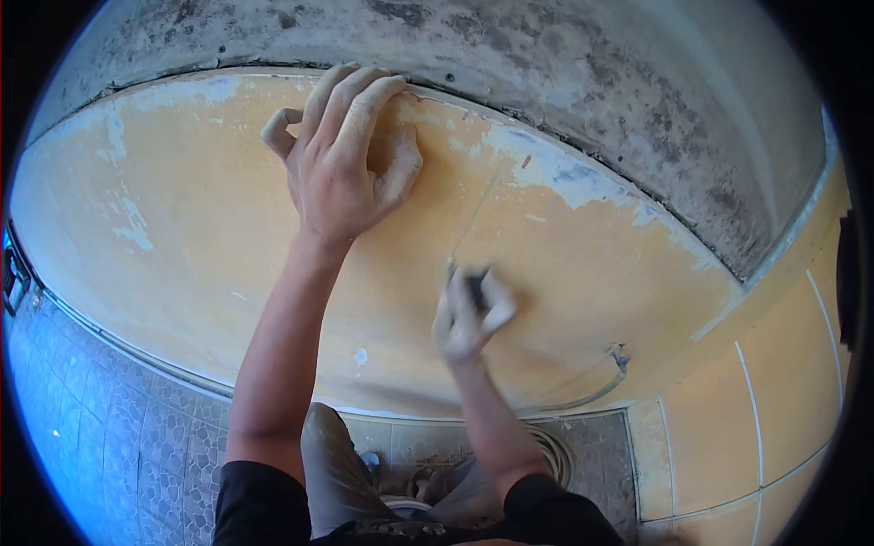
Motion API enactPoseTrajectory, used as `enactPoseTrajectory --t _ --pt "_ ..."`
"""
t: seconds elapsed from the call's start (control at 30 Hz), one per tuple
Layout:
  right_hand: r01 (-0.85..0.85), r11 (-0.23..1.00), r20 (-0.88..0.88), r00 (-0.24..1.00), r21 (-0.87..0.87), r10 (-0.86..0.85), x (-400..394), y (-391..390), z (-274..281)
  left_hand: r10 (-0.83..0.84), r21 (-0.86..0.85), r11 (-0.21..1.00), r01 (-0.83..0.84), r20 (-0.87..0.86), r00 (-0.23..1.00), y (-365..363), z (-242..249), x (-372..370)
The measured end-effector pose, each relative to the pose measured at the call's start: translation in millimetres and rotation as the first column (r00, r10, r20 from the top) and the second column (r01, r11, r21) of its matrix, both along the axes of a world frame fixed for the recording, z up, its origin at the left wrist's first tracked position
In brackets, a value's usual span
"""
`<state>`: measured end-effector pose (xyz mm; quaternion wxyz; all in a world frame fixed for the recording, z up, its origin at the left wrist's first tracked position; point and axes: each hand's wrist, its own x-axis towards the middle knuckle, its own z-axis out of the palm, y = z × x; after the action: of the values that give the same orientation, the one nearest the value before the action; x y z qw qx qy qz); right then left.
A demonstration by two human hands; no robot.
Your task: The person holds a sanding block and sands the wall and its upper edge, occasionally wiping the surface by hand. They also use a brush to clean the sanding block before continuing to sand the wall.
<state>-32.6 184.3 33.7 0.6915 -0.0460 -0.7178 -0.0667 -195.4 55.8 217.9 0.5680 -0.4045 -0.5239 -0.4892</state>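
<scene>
Dust coats both of my hands. My left hand (341, 155) rests high on the yellow wall (382, 300), its bent fingers hooked at the wall's top edge and spread apart, with nothing in them. Lower and to the right, my right hand (473, 314) is closed around a small dark block (477, 288) against the wall surface; motion blurs it. Above the right hand a thin line runs up the wall. Whitish patches (564, 168) of worn paint show near the top edge.
Beyond the edge lies a grey, stained ledge (473, 45). A tap (620, 355) with a hose (592, 396) juts from the wall at lower right, and the hose coils behind my right forearm. Patterned tiles (164, 428) cover the floor at lower left.
</scene>
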Motion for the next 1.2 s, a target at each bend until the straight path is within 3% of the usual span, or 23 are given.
enactPoseTrajectory --t 0.07,0.1,0.17,0.23,0.27,0.4,0.5,0.63,0.67,0.73,0.8,0.83,0.9,0.93,0.97,1.03,1.1,1.13,1.2 --pt "0.108 0.994 -0.016 0.994 0.022 -0.108 -4 -16 120 0.021 -0.019 1.000 -0.021 0.010 1.000 -3 -1 4" --pt "0.068 0.998 -0.025 0.997 0.000 -0.068 -7 -16 163 -0.001 -0.019 1.000 0.001 -0.002 1.000 -3 0 2" --pt "0.020 0.999 -0.036 0.999 -0.025 -0.021 -11 -15 182 -0.054 0.038 0.998 0.056 -0.045 0.998 4 -2 -11" --pt "0.188 0.982 -0.134 0.974 0.038 -0.181 -17 -18 171 -0.058 0.030 0.998 0.060 -0.052 0.997 4 -2 -14" --pt "0.105 0.994 -0.114 0.988 -0.008 -0.105 -20 -18 137 -0.067 0.028 0.997 0.069 -0.061 0.996 4 -2 -14" --pt "-0.072 0.994 0.052 0.996 -0.079 0.076 -5 -14 -95 -0.039 0.038 0.998 0.040 -0.039 0.998 6 -3 -10" --pt "-0.171 0.985 0.059 0.984 0.036 0.168 -5 -5 -50 -0.012 0.050 0.999 0.014 -0.045 0.999 7 -1 -14" --pt "0.027 1.000 -0.091 0.995 -0.008 -0.027 -11 -18 156 0.005 0.027 1.000 -0.004 -0.039 0.999 1 -1 -5" --pt "0.027 1.000 -0.089 0.996 0.010 -0.026 -12 -16 182 0.008 0.001 1.000 -0.008 -0.029 1.000 -1 -1 -2" --pt "0.008 1.000 -0.151 0.989 -0.012 -0.009 -22 -18 179 -0.006 0.000 1.000 0.006 -0.031 1.000 -1 -1 -3" --pt "-0.017 0.999 -0.162 0.987 -0.038 0.011 -26 -18 106 -0.025 -0.001 1.000 0.025 -0.038 0.999 1 -2 -7" --pt "0.074 0.996 -0.085 0.993 -0.058 -0.079 -21 -16 44 -0.022 0.020 1.000 0.023 -0.047 0.999 4 -3 -11" --pt "0.058 0.998 0.056 0.997 -0.029 -0.057 -8 -8 -86 -0.016 0.046 0.999 0.019 -0.062 0.998 5 -2 -14" --pt "0.007 0.999 0.088 0.996 -0.036 -0.003 3 -9 -120 0.003 0.048 0.999 -0.001 -0.053 0.999 6 -2 -13" --pt "0.003 0.999 0.088 0.996 -0.038 0.000 2 -8 -115 0.022 0.041 0.999 -0.020 -0.044 0.999 5 -3 -11" --pt "-0.250 0.967 0.003 0.968 -0.055 0.250 -4 1 -79 0.015 0.045 0.999 -0.012 -0.053 0.999 5 0 -13" --pt "-0.041 0.998 -0.045 0.998 -0.056 0.039 -1 -9 41 -0.010 0.040 0.999 0.011 -0.039 0.999 6 -1 -13" --pt "-0.027 0.999 -0.100 0.995 -0.017 0.025 -3 -2 87 -0.026 0.052 0.998 0.030 -0.063 0.998 7 0 -15" --pt "0.008 0.995 -0.062 0.998 -0.104 -0.014 3 -11 151 -0.046 0.058 0.997 0.050 -0.074 0.996 9 -2 -17"
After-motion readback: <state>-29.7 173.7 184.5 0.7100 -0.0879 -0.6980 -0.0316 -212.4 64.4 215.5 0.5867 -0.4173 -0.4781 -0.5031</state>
